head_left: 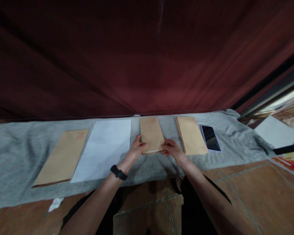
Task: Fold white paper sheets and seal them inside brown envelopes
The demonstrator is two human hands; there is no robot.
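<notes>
Between my two hands is a brown paper envelope [152,133], its near end tipped toward me with a thin white edge showing there. My left hand [138,147] grips its lower left corner, thumb on top. At the lower right corner my right hand [171,147] pinches the edge. Left of it lie a stack of white paper [107,143] and a larger brown envelope [62,156]. To the right is a small stack of brown envelopes [191,135], close to my right hand.
A phone [210,138] lies right of the envelope stack. Everything rests on a grey cloth [232,140]. Behind it hangs a dark red curtain [147,65]. A white scrap [56,204] is on the tiled floor [147,218]; a white sheet [276,131] is at far right.
</notes>
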